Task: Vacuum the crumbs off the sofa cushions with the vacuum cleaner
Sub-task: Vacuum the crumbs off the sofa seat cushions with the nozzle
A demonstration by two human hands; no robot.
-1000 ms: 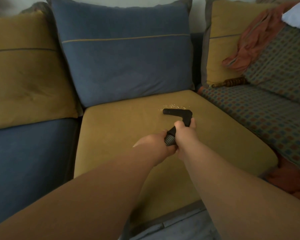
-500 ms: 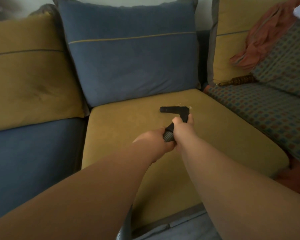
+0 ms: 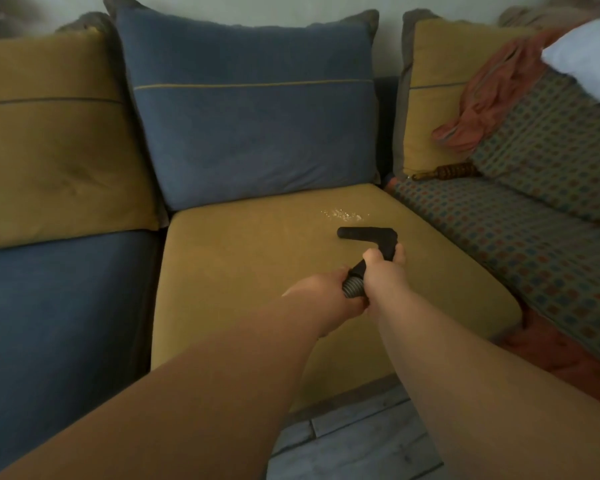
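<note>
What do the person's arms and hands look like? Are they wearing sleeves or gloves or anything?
No sleeves or gloves show. The left forearm and the right forearm are bare right down to the picture's edge. The left hand and the right hand are bare too: no watch, bracelet or ring can be seen.

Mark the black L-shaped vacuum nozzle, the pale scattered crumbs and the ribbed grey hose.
black L-shaped vacuum nozzle (image 3: 364, 234), head view, middle of its flat suction bar.
pale scattered crumbs (image 3: 342, 213), head view, centre of the patch.
ribbed grey hose (image 3: 352, 288), head view, the short ribbed stretch that shows.
</note>
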